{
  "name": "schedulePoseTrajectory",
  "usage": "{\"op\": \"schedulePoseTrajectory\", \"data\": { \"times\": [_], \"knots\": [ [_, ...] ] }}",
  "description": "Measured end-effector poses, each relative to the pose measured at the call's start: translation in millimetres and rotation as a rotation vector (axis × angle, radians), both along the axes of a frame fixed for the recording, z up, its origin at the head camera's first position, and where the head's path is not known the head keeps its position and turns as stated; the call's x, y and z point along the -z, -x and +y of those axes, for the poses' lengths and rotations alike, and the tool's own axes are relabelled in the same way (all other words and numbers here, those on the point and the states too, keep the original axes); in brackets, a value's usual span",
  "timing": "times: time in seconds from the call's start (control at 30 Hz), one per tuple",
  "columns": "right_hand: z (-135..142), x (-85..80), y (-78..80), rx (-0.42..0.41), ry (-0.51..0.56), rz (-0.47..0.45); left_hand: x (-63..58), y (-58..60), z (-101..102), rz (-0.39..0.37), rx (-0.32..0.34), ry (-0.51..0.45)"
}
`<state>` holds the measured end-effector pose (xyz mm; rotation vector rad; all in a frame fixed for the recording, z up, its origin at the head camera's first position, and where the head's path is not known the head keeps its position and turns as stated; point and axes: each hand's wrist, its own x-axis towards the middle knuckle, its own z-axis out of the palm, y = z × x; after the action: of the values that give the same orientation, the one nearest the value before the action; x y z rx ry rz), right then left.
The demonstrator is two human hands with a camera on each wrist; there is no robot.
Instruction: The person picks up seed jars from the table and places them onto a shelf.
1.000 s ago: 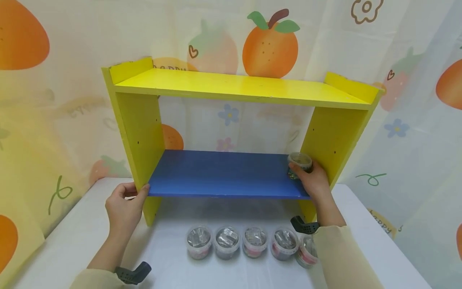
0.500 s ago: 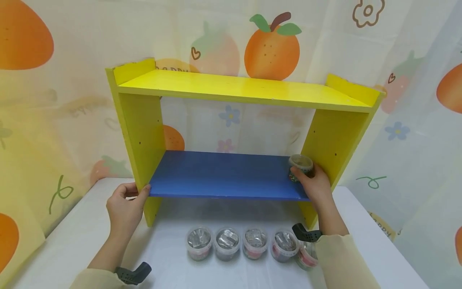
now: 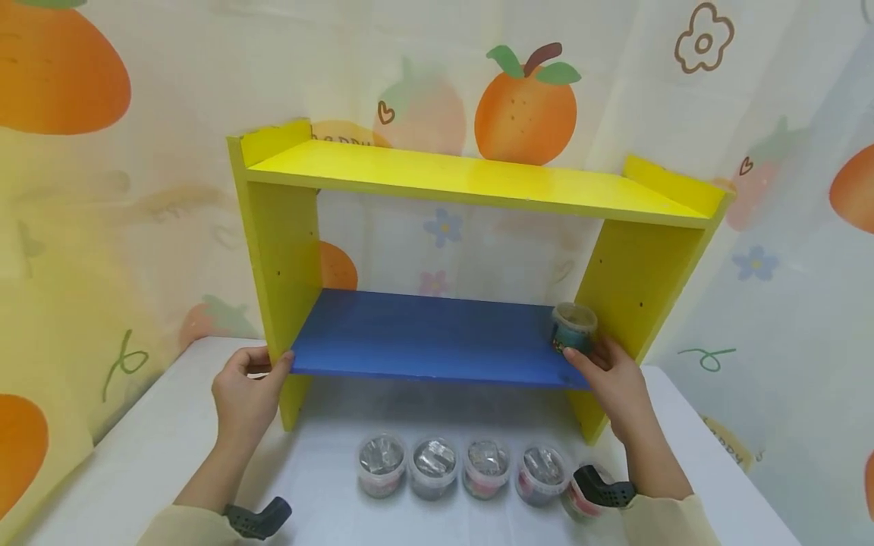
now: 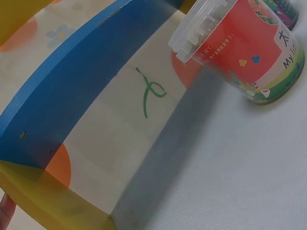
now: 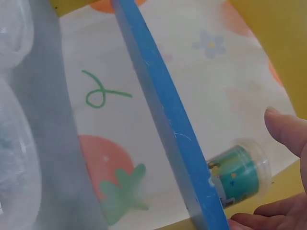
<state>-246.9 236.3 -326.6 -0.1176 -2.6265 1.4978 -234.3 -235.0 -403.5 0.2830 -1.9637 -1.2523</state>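
A small teal tub with a clear lid (image 3: pixel 573 327) stands upright at the right end of the blue shelf board (image 3: pixel 423 334). My right hand (image 3: pixel 614 379) is just in front of it, thumb spread away from the fingers. The right wrist view shows the thumb (image 5: pixel 285 132) apart from the tub (image 5: pixel 237 175), with the other fingers low beside the board's front edge. My left hand (image 3: pixel 249 390) grips the yellow side panel (image 3: pixel 276 280) at the blue board's left end, thumb in front, fingers behind. Only a fingertip (image 4: pixel 6 208) of it shows in the left wrist view.
Several clear-lidded tubs (image 3: pixel 433 468) stand in a row on the white table (image 3: pixel 328 523) in front of the rack. The rightmost tub (image 3: pixel 580 500) is partly hidden by the right wrist's black strap mount (image 3: pixel 604 489). Above is the yellow top shelf (image 3: pixel 437 171); a fruit-print curtain hangs behind.
My right hand has let go of the teal tub and drawn back toward the front. The left hand keeps its grip on the rack. The head view has shifted slightly.
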Motion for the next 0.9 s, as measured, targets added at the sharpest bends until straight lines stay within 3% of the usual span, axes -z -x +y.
{"op": "schedulePoseTrajectory", "data": {
  "times": [0.17, 0.33, 0.5, 0.7, 0.9],
  "knots": [
    [2.1, 2.6, -14.8, -0.015, -0.048, -0.031, 0.4, -0.7, 1.6, -0.017, 0.003, 0.006],
    [4.6, 7.9, -27.1, -0.013, -0.097, 0.001, -0.4, -0.9, 1.3, -0.015, -0.002, 0.006],
    [9.6, 16.5, -38.1, 0.022, -0.077, 0.041, -1.1, -0.5, 1.9, -0.016, 0.005, 0.012],
    [11.6, 22.1, -45.2, 0.073, -0.072, 0.057, -1.7, -1.7, 2.5, -0.032, 0.007, -0.003],
    [16.3, 22.7, -48.9, 0.072, -0.079, 0.097, -2.3, -1.0, 1.9, -0.058, 0.002, -0.005]
  ]
}}
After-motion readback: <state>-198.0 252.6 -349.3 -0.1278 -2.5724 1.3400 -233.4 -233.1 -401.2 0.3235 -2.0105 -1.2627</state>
